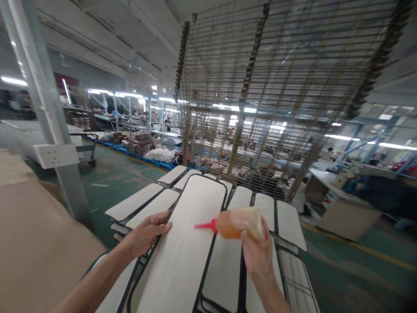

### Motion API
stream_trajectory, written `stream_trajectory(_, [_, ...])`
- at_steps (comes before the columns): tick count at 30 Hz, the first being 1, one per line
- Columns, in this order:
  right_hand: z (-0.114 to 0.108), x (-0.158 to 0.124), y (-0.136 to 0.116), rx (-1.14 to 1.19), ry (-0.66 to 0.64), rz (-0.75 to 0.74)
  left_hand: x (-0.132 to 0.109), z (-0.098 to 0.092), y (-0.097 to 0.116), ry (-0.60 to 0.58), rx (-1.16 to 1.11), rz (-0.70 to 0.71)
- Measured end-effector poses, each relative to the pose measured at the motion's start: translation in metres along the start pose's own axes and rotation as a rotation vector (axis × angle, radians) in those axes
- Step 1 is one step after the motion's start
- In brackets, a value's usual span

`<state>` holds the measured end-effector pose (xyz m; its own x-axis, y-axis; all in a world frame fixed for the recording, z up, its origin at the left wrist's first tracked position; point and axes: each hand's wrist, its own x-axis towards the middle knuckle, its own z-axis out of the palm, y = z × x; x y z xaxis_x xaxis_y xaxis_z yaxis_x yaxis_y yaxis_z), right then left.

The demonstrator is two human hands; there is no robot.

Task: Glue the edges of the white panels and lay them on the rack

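A long cream panel with rounded corners and a dark edge [185, 243] lies tilted in front of me, on top of several similar panels [224, 265]. My left hand [151, 230] grips its left edge between thumb and fingers. In my right hand [259, 248] is a squeeze bottle of amber liquid [236, 224], held on its side. The bottle's red nozzle [204, 225] points left, over the middle of the panel. Whether the tip touches the surface cannot be made out.
A large wire rack [260, 87] rises behind the panels. A metal post [52, 108] stands at the left, beside a brown surface [42, 234]. Further back are stacked goods on blue pallets [140, 143]; a workbench [342, 204] stands at the right.
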<state>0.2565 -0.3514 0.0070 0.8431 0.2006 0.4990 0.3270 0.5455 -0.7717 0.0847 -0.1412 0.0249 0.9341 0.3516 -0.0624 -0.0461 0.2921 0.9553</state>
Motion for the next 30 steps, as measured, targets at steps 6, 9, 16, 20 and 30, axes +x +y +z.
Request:
stream_trajectory(6, [-0.026,0.023,-0.029,-0.021,0.138,-0.067,0.017,0.053,-0.005,0.013,0.080,-0.066])
stream_trajectory(9, [-0.054,-0.016,-0.029,0.019,-0.053,0.101,0.040,0.076,-0.015,0.137,0.151,-0.112])
stream_trajectory(16, [-0.179,0.003,-0.076,0.062,0.331,0.016,0.104,0.160,-0.056,0.152,0.145,-0.192])
stream_trajectory(20, [-0.267,0.039,-0.119,0.089,0.606,-0.084,0.135,0.240,-0.113,-0.050,0.080,-0.207])
stream_trajectory(30, [-0.362,0.021,-0.159,0.027,0.927,-0.159,0.168,0.352,-0.281,0.112,0.387,-0.226])
